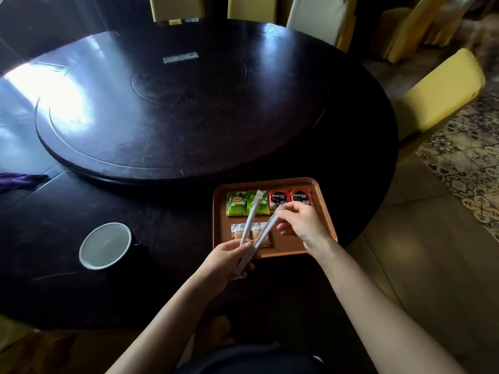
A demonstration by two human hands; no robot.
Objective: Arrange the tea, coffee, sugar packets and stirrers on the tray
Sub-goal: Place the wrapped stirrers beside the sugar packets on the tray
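Left hand [229, 259] gripped the lower ends of two wrapped stirrers [251, 217]; right hand [299, 222] pinched the top of the right one. Both hung over the orange tray [326, 211], which held green tea bags [237, 203], red coffee sachets [278, 198] and sugar packets [237, 230]. White cup [105, 245] sat left of it
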